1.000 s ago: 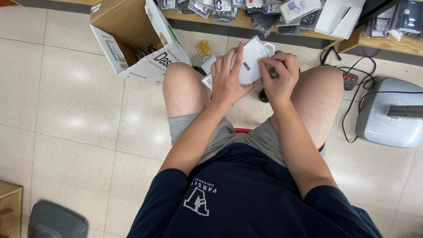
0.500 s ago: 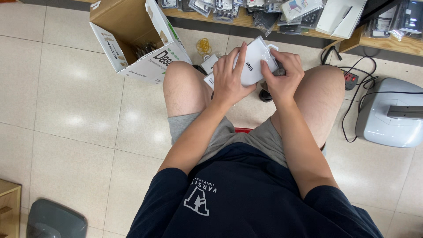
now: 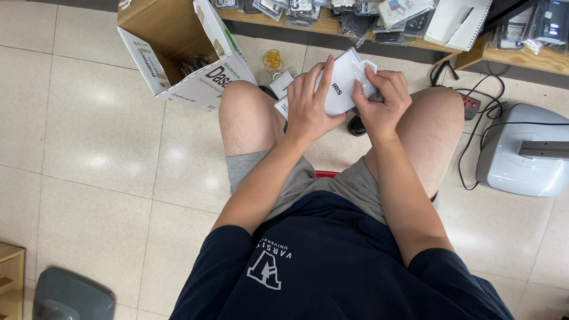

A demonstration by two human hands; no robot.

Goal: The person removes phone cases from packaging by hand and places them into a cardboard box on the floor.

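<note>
I sit with bare knees apart above a tiled floor. Both hands hold a small white plastic packet (image 3: pixel 342 89) over the gap between my knees. My left hand (image 3: pixel 310 104) lies flat across its left side with fingers stretched up. My right hand (image 3: pixel 384 101) pinches the packet's upper right corner with curled fingers. What is inside the packet is hidden.
An open cardboard box (image 3: pixel 178 53) lies tipped on the floor at upper left. A low wooden shelf (image 3: pixel 332 26) along the top holds several bagged items. A grey-white machine (image 3: pixel 524 151) with black cables stands at right. Yellow rubber bands (image 3: pixel 272 59) lie on the tiles.
My right hand has shifted slightly on the packet's upper right corner, and the packet has tilted a little. My left hand keeps its hold.
</note>
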